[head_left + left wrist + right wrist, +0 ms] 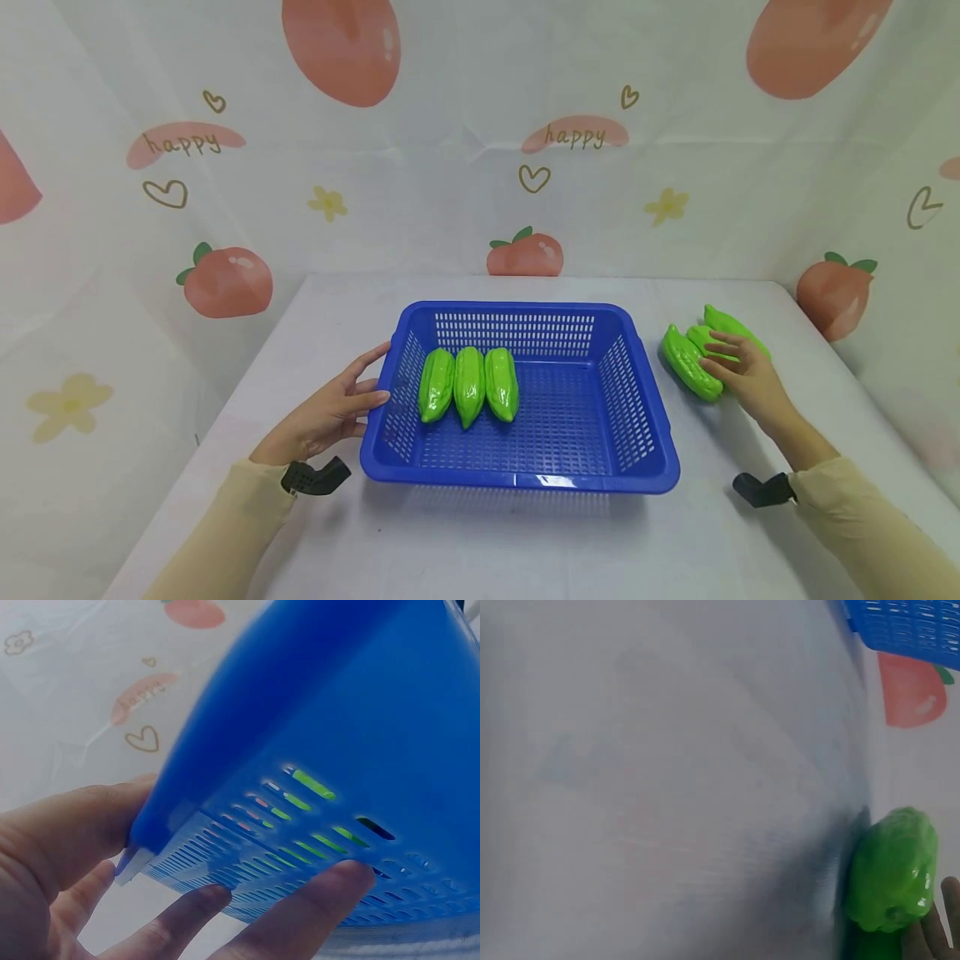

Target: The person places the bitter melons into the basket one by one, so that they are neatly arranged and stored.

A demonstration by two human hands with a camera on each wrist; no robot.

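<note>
Three glossy green, ridged, gourd-shaped pieces lying side by side in the left half of the blue perforated plastic basket, probably aligned to sit snugly. Three loose green gourds on the white-covered table, right of the basket. Over these, right hand, fingers spread and loosely extended; cannot tell whether touching. At the basket's left side, left hand, fingers apart and fairly straight, presumably steadying. Only from the left wrist: fingertips against the slotted outer wall, green showing through.
</note>
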